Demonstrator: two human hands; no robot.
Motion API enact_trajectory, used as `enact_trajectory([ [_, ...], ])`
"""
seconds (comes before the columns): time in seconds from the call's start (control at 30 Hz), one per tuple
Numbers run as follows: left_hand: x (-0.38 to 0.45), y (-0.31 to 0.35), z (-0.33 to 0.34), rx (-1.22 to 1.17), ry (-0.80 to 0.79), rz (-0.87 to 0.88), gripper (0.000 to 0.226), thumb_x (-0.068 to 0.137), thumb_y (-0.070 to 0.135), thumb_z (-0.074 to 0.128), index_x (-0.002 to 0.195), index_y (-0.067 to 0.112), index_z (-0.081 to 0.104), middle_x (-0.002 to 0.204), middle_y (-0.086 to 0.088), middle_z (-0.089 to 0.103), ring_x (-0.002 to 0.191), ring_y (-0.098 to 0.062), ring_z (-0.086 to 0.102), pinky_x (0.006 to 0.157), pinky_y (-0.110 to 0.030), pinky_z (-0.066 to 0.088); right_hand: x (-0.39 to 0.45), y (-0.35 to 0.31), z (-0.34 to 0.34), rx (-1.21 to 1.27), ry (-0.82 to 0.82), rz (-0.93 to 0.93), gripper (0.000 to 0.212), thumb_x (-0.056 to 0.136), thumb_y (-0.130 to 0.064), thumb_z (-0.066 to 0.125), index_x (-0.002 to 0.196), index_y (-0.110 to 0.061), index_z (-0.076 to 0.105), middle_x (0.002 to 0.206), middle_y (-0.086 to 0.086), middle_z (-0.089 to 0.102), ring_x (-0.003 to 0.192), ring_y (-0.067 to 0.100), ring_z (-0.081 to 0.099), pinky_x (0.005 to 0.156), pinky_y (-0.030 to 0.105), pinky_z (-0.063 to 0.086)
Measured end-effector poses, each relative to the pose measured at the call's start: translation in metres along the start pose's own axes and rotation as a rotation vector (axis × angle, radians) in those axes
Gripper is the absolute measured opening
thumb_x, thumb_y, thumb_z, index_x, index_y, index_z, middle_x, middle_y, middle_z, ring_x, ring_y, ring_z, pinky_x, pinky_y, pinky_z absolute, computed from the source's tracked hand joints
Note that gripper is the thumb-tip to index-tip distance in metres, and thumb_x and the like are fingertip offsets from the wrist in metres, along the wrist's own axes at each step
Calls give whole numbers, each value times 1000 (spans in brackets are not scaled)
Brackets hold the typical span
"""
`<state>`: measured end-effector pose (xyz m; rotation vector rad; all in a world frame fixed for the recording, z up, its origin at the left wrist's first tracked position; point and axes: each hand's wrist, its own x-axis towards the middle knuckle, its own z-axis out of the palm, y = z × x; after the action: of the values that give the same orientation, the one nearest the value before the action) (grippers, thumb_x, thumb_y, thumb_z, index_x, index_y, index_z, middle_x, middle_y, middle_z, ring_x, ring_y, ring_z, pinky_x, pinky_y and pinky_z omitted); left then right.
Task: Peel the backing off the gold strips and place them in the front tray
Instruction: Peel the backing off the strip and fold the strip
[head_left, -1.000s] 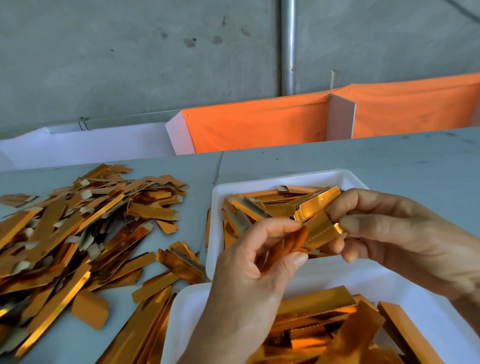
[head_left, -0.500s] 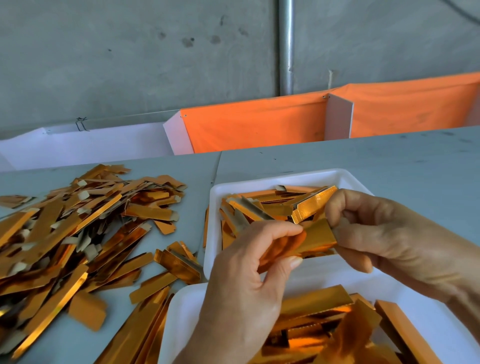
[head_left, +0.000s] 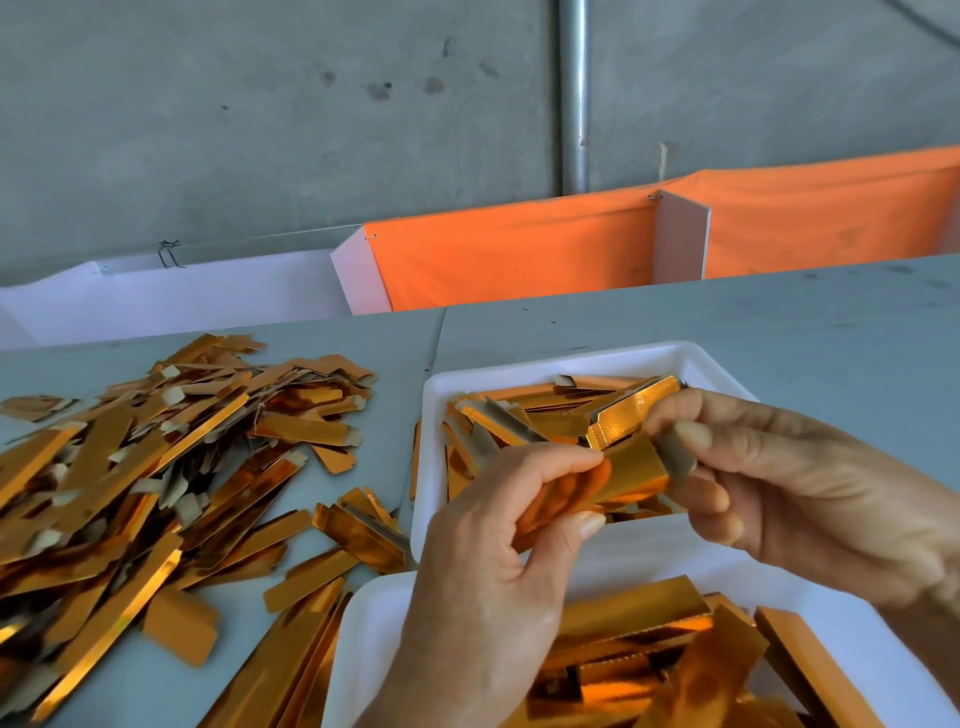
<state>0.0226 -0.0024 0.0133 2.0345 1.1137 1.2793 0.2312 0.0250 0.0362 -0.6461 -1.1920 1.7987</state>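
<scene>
Seen from the head camera, a person's two hands meet over a grey table (head_left: 779, 322), working one gold strip (head_left: 631, 470) above the far tray (head_left: 561, 364). The left hand (head_left: 498, 561) pinches the strip's near end between thumb and curled fingers, while the right hand (head_left: 800, 483) grasps the other end, its thumb and forefinger nipping a grey backing tab (head_left: 678, 460) that stands away from the gold face. The held strip hangs in the air, just above the gold pieces lying in the far tray. A near tray (head_left: 363, 649), partly cut off at the lower edge, holds more gold strips. To the left, a loose pile (head_left: 130, 467) of strips spreads across the table. Behind, orange cloth (head_left: 519, 249) and white panels (head_left: 208, 291) line a concrete wall (head_left: 260, 130).
</scene>
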Motion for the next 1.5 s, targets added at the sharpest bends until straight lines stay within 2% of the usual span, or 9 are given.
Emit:
enact_trajectory([
  [0.2,0,1,1,6,-16,8,37,84,16,68,110,40,60,106,22,64,105,1,59,82,-7,46,1,0,6,-42,87,26,49,39,-23,97,77,-11,68,57,5,44,43,12,46,40,21,42],
  [0.33,-1,1,2,24,-15,27,39,84,13,69,111,40,60,106,20,64,105,0,60,82,-7,46,1,-1,10,-99,129,22,47,37,-20,96,74,-12,67,55,4,45,40,12,44,38,20,40],
  [0.53,-1,-1,2,38,-19,17,39,84,14,69,111,40,59,107,22,64,106,1,59,83,-7,45,-1,-4,12,-147,191,23,14,62,-3,70,72,-11,65,56,7,38,42,15,43,38,21,40],
  [0.63,-1,-1,3,22,-16,10,38,84,14,69,110,39,61,107,21,64,106,-1,60,83,-8,46,-2,-6,11,-156,174,23,13,63,-3,68,74,-10,66,56,9,41,43,16,46,40,22,43],
  [0.77,-1,-1,2,24,-16,11,36,83,15,69,109,39,63,106,23,64,105,2,59,82,-6,45,-4,-7,8,-192,152,49,26,54,-8,77,79,-9,67,55,11,49,45,17,50,43,22,46],
  [0.97,-1,-2,3,66,-2,36,35,83,17,68,110,39,63,108,24,62,107,2,58,83,-6,45,-2,-6,12,-256,200,18,10,65,-6,64,73,-11,66,56,10,46,45,17,46,43,21,43],
  [1.27,1,-1,3,280,21,223,37,85,16,62,118,31,63,112,20,58,107,-4,57,84,-19,49,-1,-1,11,-335,233,-9,7,66,-10,63,70,-15,66,54,10,51,46,16,47,44,19,43],
  [1.43,2,-2,4,372,35,327,45,84,3,64,123,25,64,113,6,60,102,-15,60,79,-31,55,-2,-1,10,-346,233,-1,23,67,-2,78,82,-5,61,55,12,53,46,17,48,44,20,44],
  [1.5,2,-3,4,350,38,338,45,85,4,60,125,25,62,113,5,60,100,-16,61,78,-31,55,-3,-3,10,-329,183,-10,19,70,-5,76,83,-5,63,57,12,54,47,18,50,45,21,46],
])
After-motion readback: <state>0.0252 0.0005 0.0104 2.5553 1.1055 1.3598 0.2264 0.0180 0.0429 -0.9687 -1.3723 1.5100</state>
